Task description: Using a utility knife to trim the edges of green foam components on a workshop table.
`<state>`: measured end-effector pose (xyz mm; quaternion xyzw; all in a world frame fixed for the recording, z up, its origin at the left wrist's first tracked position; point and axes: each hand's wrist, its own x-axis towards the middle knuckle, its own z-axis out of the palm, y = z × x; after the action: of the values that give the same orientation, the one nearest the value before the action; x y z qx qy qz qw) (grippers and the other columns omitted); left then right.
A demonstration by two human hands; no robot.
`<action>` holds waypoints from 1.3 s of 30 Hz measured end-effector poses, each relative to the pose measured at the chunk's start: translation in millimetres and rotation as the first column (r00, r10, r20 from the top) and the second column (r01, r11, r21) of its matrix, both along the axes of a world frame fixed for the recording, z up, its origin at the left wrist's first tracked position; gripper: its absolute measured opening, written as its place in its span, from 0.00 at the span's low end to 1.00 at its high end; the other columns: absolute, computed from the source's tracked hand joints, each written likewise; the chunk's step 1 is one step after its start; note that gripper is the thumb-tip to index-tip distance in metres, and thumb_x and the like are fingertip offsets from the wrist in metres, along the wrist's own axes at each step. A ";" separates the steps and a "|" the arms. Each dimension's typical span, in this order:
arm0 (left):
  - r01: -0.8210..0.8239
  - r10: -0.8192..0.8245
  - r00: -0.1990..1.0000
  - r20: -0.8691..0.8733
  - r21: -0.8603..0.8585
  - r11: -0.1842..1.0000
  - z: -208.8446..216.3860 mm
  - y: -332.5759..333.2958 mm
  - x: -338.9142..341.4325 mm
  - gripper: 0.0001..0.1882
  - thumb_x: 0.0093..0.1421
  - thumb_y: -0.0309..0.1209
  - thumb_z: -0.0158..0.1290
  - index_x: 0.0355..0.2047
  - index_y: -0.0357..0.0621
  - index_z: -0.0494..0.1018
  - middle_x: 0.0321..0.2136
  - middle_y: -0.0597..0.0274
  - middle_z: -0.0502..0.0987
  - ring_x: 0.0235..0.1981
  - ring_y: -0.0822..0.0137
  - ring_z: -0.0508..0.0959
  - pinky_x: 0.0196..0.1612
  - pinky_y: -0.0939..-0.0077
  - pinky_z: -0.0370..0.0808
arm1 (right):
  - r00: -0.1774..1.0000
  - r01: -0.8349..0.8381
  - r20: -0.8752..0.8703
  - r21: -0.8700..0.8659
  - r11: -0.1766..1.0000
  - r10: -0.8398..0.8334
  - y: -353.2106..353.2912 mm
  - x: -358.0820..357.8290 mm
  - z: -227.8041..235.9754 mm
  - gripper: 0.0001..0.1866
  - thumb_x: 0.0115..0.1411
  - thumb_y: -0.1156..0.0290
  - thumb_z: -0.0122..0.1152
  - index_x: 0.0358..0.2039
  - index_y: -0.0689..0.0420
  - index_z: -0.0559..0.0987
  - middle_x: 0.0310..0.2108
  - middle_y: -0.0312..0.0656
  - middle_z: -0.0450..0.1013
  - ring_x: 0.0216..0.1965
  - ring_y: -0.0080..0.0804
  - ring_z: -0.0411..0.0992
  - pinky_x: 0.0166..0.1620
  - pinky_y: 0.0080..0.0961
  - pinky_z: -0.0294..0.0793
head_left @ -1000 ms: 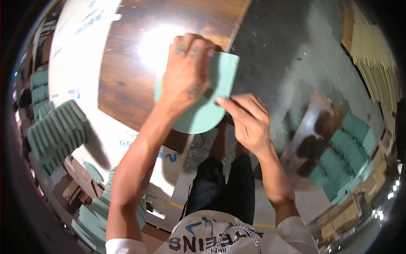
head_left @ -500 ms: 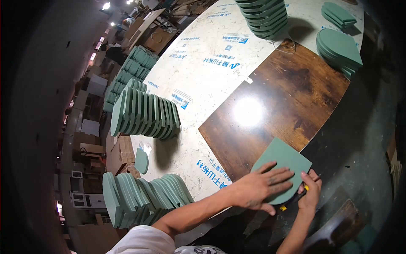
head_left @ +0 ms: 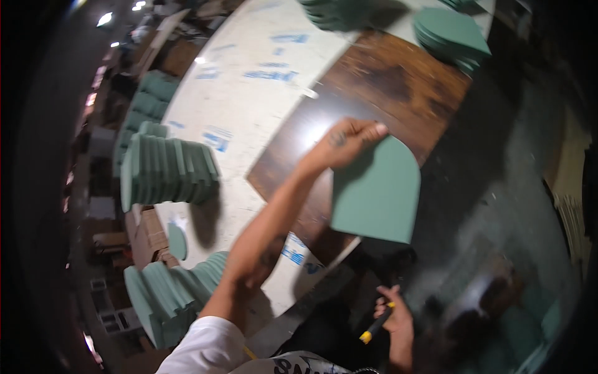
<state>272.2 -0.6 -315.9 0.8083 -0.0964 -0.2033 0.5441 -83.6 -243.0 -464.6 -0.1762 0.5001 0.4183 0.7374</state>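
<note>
My left hand [head_left: 354, 144] grips a flat green panel [head_left: 377, 196] by its rounded end, thumb on top. The panel hangs over the near right edge of a dark brown wood board [head_left: 398, 75], its straight edge toward me. Lower down, off the table, my right hand [head_left: 393, 315] is closed round a black-and-yellow utility knife [head_left: 377, 321], apart from the panel. Whether a blade is out cannot be made out.
The brown board lies on a white printed table [head_left: 243, 118]. Green panels stand in a row [head_left: 168, 168] at the left and a nearer row [head_left: 177, 296]. A flat stack [head_left: 451, 34] sits at the far right, beside another stack [head_left: 333, 12]. One small green piece [head_left: 177, 241] lies at the left edge.
My left hand has lifted the panel off the board's near corner and turned it, so its rounded end points away. My right hand has let go of the panel and dropped lower with the knife.
</note>
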 end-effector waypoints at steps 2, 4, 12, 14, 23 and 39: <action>0.138 -0.145 0.989 0.027 0.178 0.974 -19.9 -1.1 20.6 0.23 0.72 0.50 0.51 0.37 0.42 0.82 0.23 0.73 0.74 0.26 0.79 0.71 0.31 0.76 0.72 | 0.994 -0.080 -0.083 -0.069 0.994 0.074 5.8 -69.6 -10.1 0.08 0.61 0.59 0.72 0.38 0.43 0.82 0.23 0.35 0.72 0.21 0.28 0.70 0.27 0.26 0.71; 0.066 -0.081 0.995 0.050 0.247 0.967 -27.5 -26.3 19.6 0.24 0.71 0.45 0.53 0.27 0.36 0.79 0.18 0.65 0.70 0.23 0.72 0.68 0.30 0.71 0.71 | 0.913 -0.403 -0.101 -0.360 0.841 0.395 3.6 -130.4 -13.7 0.15 0.62 0.56 0.70 0.47 0.47 0.83 0.36 0.43 0.77 0.35 0.35 0.77 0.39 0.30 0.78; -0.385 -0.166 0.640 0.750 0.500 0.776 -68.0 -47.2 -40.3 0.15 0.68 0.36 0.54 0.51 0.45 0.78 0.48 0.53 0.76 0.51 0.51 0.73 0.54 0.56 0.68 | 0.890 0.058 0.416 -0.508 0.859 0.186 35.6 -115.7 38.2 0.12 0.75 0.71 0.46 0.56 0.57 0.70 0.38 0.41 0.72 0.34 0.26 0.72 0.41 0.26 0.74; -0.322 -0.202 0.649 0.733 0.505 0.801 -76.9 -43.5 -41.7 0.16 0.69 0.37 0.54 0.54 0.47 0.77 0.52 0.55 0.74 0.53 0.52 0.72 0.56 0.57 0.68 | 0.793 0.194 0.567 -0.580 0.791 0.222 25.5 -41.9 31.6 0.12 0.75 0.72 0.46 0.56 0.60 0.69 0.34 0.38 0.71 0.31 0.22 0.70 0.37 0.23 0.73; -0.082 -0.380 0.645 0.663 0.555 0.828 -66.8 -50.3 -36.3 0.18 0.70 0.37 0.53 0.56 0.43 0.77 0.49 0.52 0.74 0.51 0.52 0.72 0.55 0.57 0.70 | -0.064 0.692 0.578 -0.561 0.453 0.813 -32.3 287.4 40.3 0.17 0.70 0.72 0.55 0.57 0.50 0.78 0.38 0.44 0.82 0.36 0.41 0.82 0.38 0.31 0.79; -0.092 -0.391 0.615 0.685 0.555 0.827 -77.0 -44.2 -32.8 0.15 0.70 0.40 0.54 0.53 0.50 0.75 0.48 0.58 0.74 0.48 0.52 0.72 0.51 0.55 0.67 | -0.069 0.746 0.271 -0.625 0.230 0.960 6.0 170.5 43.9 0.19 0.63 0.73 0.63 0.51 0.34 0.83 0.36 0.34 0.79 0.36 0.28 0.77 0.36 0.25 0.75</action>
<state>239.4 -44.8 -392.9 0.9217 -0.3298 0.0994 0.1783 86.9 -237.0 -420.6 -0.8789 -0.1400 -0.1673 0.4242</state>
